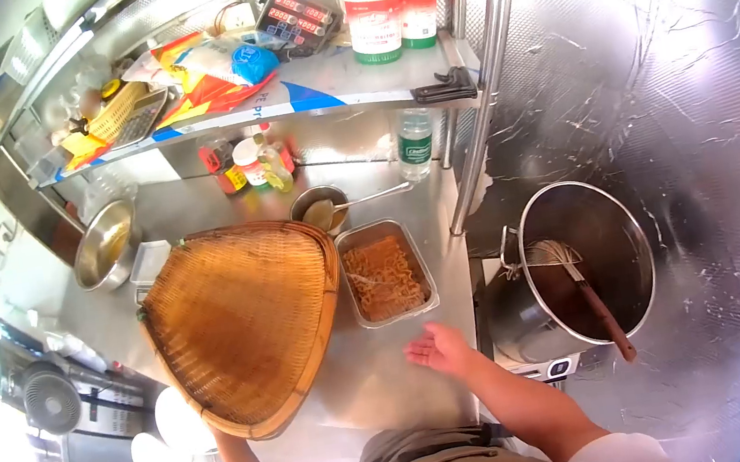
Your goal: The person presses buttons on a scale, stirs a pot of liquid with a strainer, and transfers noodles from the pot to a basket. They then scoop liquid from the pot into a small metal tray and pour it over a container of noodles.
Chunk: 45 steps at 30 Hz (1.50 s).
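Note:
A woven bamboo winnowing basket (pixel 246 324) is tilted over the left part of the steel counter. My left hand (pixel 224 438) is at its lower rim and holds it from below; its fingers are hidden behind the basket. My right hand (pixel 441 350) is open with nothing in it, its fingers stretched to the left above the counter. Just beyond it stands a clear rectangular plastic container (pixel 432 290) with curly noodle-like reddish-brown food (pixel 386 276) inside. Behind the container is a metal bowl (pixel 298 205) with a ladle (pixel 366 199) resting in it.
To the right stands a deep steel pot (pixel 534 317) with a wooden-handled whisk (pixel 595 299). A shelf (pixel 341 93) with tubs, bags and a scale overhangs the counter. Bottles, jars and a steel bowl (pixel 105 246) stand at the back.

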Tool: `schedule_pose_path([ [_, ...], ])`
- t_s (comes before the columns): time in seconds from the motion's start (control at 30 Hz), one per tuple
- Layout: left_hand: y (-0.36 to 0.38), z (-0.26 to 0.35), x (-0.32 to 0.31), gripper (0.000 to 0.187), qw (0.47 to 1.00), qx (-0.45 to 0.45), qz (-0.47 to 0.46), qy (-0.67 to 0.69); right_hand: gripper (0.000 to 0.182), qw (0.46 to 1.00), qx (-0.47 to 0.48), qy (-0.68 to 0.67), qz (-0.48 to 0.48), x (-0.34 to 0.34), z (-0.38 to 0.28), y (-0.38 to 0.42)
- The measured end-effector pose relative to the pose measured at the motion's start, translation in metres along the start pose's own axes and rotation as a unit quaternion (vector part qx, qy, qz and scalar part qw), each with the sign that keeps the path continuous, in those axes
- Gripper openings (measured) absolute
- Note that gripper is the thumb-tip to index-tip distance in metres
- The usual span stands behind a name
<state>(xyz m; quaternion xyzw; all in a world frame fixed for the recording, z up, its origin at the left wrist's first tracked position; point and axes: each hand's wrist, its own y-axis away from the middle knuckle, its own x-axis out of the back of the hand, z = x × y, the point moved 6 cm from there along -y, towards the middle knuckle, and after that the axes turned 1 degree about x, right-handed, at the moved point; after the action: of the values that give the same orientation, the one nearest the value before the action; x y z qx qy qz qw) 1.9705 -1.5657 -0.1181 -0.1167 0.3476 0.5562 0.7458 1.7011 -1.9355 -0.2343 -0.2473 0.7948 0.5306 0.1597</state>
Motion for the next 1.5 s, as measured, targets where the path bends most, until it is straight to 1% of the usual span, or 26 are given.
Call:
schedule_pose_path([
  [0.03,0.0,-0.003,0.007,0.048,1.0,0.006,-0.006,0.007,0.044,0.998,-0.024,-0.055,0.001,-0.003,0.006,-0.006],
  [0.13,-0.002,-0.017,0.026,0.048,0.999,0.008,-0.03,0.029,0.043,0.985,-0.027,-0.165,0.042,-0.027,0.005,-0.029],
  [0.23,-0.006,-0.029,0.055,0.048,0.998,0.02,-0.047,0.036,0.04,0.978,0.056,-0.201,0.02,-0.051,-0.011,-0.037],
  [0.33,-0.013,-0.036,0.079,0.048,0.997,0.043,-0.061,0.03,0.043,0.973,0.121,-0.185,0.06,-0.065,-0.029,-0.034],
  [0.4,-0.016,-0.046,0.097,0.048,0.996,0.061,-0.06,0.024,0.04,0.968,0.168,-0.184,0.032,-0.05,-0.043,-0.079],
  [0.43,-0.017,-0.047,0.093,0.048,0.996,0.07,-0.055,0.02,0.04,0.965,0.187,-0.181,0.019,-0.053,-0.048,-0.082],
  [0.47,-0.017,-0.046,0.097,0.048,0.996,0.076,-0.05,0.016,0.039,0.965,0.185,-0.181,0.05,-0.051,-0.055,-0.087],
  [0.5,-0.015,-0.046,0.096,0.048,0.996,0.08,-0.043,0.011,0.039,0.963,0.182,-0.18,0.079,-0.063,-0.066,-0.077],
  [0.53,0.001,-0.052,0.099,0.048,0.996,0.082,-0.037,0.006,0.04,0.96,0.194,-0.195,0.06,-0.058,-0.072,-0.095],
  [0.6,0.003,-0.046,0.089,0.048,0.997,0.076,-0.026,-0.003,0.041,0.958,0.209,-0.197,0.014,-0.05,-0.089,-0.122],
  [0.67,-0.006,-0.042,0.056,0.048,0.997,0.069,-0.018,-0.009,0.043,0.959,0.218,-0.176,-0.036,-0.053,-0.106,-0.13],
  [0.73,-0.004,-0.04,0.048,0.048,0.998,0.065,-0.014,-0.013,0.047,0.978,0.188,-0.076,0.047,-0.054,-0.108,-0.127],
  [0.77,-0.005,-0.038,0.043,0.048,0.998,0.064,-0.012,-0.012,0.049,0.981,0.173,-0.024,0.089,-0.053,-0.106,-0.123],
  [0.8,-0.004,-0.037,0.042,0.048,0.998,0.063,-0.01,-0.01,0.05,0.981,0.174,0.049,0.065,-0.072,-0.097,-0.104],
  [0.87,-0.013,-0.033,0.03,0.048,0.998,0.06,-0.002,-0.001,0.053,0.965,0.172,0.196,0.016,-0.133,-0.06,-0.043],
  [0.93,-0.02,-0.028,0.016,0.048,0.998,0.062,0.003,0.003,0.051,0.949,0.145,0.256,-0.112,-0.183,-0.024,-0.017],
  [1.03,-0.023,-0.019,0.001,0.048,0.998,0.059,-0.004,0.0,0.045,0.896,0.252,0.331,-0.158,-0.223,-0.001,0.008],
  [1.1,-0.019,-0.018,-0.009,0.048,0.998,0.055,-0.008,-0.002,0.039,0.915,0.217,0.307,-0.146,-0.223,0.005,0.013],
  [1.13,-0.013,-0.017,-0.001,0.048,0.999,0.054,-0.01,-0.001,0.036,0.924,0.199,0.295,-0.139,-0.222,0.009,0.016],
  [1.23,0.015,-0.027,0.025,0.048,0.998,0.064,-0.021,-0.003,0.036,0.912,0.189,0.36,-0.062,-0.197,0.03,0.032],
  [1.27,0.027,-0.033,0.041,0.048,0.997,0.072,-0.026,-0.003,0.034,0.902,0.235,0.356,-0.064,-0.194,0.033,0.058],
  [1.37,0.063,-0.043,0.102,0.048,0.995,0.098,-0.031,-0.004,0.038,0.93,0.249,0.26,-0.071,-0.168,0.059,0.126],
  [1.43,0.088,-0.05,0.134,0.048,0.993,0.113,-0.025,0.0,0.041,0.947,0.267,0.149,-0.092,-0.136,0.086,0.152],
  [1.5,0.119,-0.054,0.168,0.048,0.992,0.127,-0.015,0.005,0.044,0.962,0.159,0.193,-0.106,-0.085,0.108,0.173],
])
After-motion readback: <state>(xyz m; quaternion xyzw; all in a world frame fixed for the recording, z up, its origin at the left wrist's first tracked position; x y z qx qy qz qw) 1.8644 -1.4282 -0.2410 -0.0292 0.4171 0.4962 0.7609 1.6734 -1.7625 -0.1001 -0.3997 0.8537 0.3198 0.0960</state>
